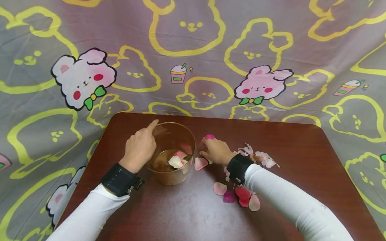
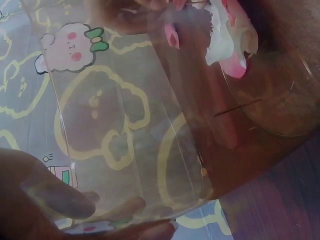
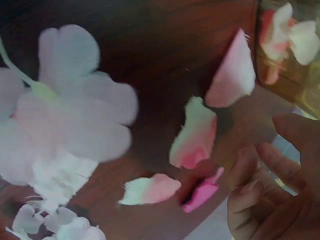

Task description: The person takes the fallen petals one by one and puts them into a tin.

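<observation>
Petals (image 1: 243, 195) lie right of centre, near the loosely open right hand (image 1: 216, 151). Left of centre, the left hand (image 1: 140, 147) grips an amber container (image 1: 170, 179) by its rim.

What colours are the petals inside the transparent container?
The petals in the container are white and pink; the head view shows them best.

On my feed, the left hand (image 2: 47, 187) grips the clear container (image 2: 220, 167) at the lower left. White and pink petals (image 2: 227, 42) sit inside it at the upper right. Through the wall I make out patterned cloth (image 2: 110, 115) and, blurred along the top edge, the right hand (image 2: 131, 16). Dark tabletop (image 2: 280, 200) fills the lower right corner.
</observation>
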Action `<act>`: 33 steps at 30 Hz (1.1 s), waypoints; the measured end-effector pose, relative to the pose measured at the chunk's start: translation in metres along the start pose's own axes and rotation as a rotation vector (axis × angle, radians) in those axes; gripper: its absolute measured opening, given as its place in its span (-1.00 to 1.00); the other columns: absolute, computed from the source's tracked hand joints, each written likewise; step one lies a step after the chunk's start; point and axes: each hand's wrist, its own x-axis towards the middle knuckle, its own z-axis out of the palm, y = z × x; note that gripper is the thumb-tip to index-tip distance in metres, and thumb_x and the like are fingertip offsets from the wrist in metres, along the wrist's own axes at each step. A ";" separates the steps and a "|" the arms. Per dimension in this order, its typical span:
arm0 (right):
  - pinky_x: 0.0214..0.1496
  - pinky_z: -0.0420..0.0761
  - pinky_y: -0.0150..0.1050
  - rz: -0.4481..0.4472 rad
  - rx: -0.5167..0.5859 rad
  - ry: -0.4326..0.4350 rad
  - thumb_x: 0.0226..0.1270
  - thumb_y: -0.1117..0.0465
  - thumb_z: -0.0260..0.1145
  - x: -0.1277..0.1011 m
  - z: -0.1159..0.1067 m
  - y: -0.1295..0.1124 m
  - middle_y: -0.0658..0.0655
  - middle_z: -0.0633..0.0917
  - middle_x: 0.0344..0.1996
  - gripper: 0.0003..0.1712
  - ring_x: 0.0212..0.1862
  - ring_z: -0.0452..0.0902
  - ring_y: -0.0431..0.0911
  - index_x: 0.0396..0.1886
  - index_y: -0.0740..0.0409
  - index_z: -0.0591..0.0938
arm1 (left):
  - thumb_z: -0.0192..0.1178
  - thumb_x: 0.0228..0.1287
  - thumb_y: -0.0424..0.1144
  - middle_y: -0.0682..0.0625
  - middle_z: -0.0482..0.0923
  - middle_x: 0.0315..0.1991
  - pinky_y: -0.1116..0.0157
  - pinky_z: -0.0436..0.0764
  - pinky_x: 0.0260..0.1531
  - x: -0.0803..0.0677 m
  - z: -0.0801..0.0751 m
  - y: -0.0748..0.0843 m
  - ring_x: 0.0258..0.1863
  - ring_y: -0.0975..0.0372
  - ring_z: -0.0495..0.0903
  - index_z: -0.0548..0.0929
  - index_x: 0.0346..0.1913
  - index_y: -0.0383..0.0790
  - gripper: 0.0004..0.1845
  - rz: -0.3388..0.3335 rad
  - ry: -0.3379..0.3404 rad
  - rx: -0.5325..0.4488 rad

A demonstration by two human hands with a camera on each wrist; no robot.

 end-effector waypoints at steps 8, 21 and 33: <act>-0.33 0.57 -0.07 -0.039 -0.098 -0.056 0.30 0.04 0.43 -0.002 0.018 0.004 -0.05 0.61 -0.52 -0.78 -0.36 0.62 -0.09 -0.19 0.04 0.67 | 0.00 0.36 -0.40 -0.29 0.61 -0.38 0.03 0.46 -0.67 0.001 0.001 -0.001 -0.55 -0.17 0.59 0.43 0.43 -0.10 -0.43 0.008 0.002 -0.003; -0.20 0.63 -0.02 -0.072 -0.149 -0.040 0.43 0.18 0.30 -0.003 0.030 0.008 0.00 0.68 -0.49 -0.85 -0.28 0.69 -0.04 -0.39 -0.04 0.68 | -0.03 0.35 -0.40 -0.29 0.61 -0.38 0.01 0.47 -0.66 0.000 0.001 -0.002 -0.54 -0.18 0.60 0.42 0.44 -0.10 -0.41 0.009 0.003 -0.008; -0.20 0.65 0.03 -0.049 -0.136 -0.017 0.46 0.10 0.28 -0.004 0.024 0.006 0.03 0.69 -0.51 -0.78 -0.27 0.70 0.00 -0.43 -0.03 0.69 | 0.00 0.36 -0.40 -0.27 0.59 -0.41 0.08 0.43 -0.69 0.001 0.001 -0.001 -0.59 -0.12 0.57 0.42 0.44 -0.10 -0.42 0.002 -0.007 -0.003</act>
